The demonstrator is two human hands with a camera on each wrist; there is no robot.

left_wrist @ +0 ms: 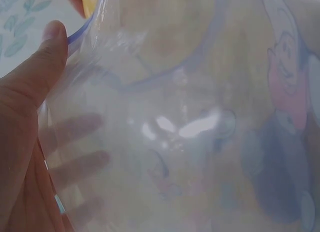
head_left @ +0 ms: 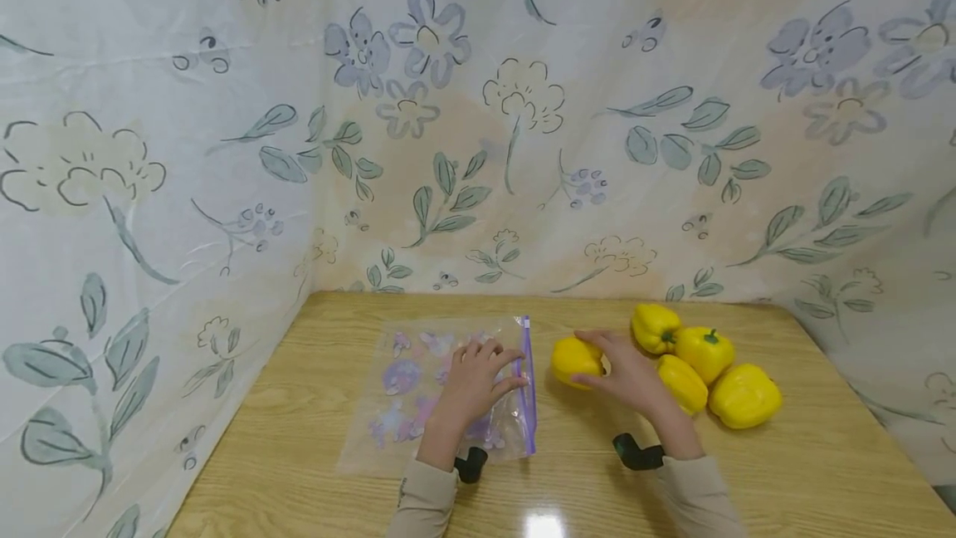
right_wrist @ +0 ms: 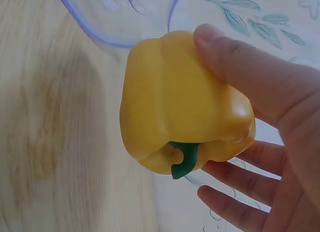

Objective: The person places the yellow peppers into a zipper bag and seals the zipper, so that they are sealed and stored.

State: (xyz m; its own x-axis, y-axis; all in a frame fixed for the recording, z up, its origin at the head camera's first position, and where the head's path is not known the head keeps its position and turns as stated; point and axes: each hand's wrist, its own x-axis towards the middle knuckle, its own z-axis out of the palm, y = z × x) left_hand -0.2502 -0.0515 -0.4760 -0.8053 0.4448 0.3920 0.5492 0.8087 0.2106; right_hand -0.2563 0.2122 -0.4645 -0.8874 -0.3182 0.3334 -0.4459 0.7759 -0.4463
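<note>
A clear zip bag with a purple zip edge and pastel cartoon prints spreads over the middle of the table, its mouth facing right. My left hand holds the bag near that mouth. In the left wrist view, the thumb stays outside while the other fingers show through the film, and the mouth gapes. Just right of the zip edge, my right hand grips a yellow bell pepper. Its green stem points back toward the wrist in the right wrist view, with the thumb pressed on one side.
Several more yellow bell peppers sit grouped on the right of the wooden table, beyond my right hand. A floral cloth hangs behind the table and along its sides. Dark wrist devices show at both wrists.
</note>
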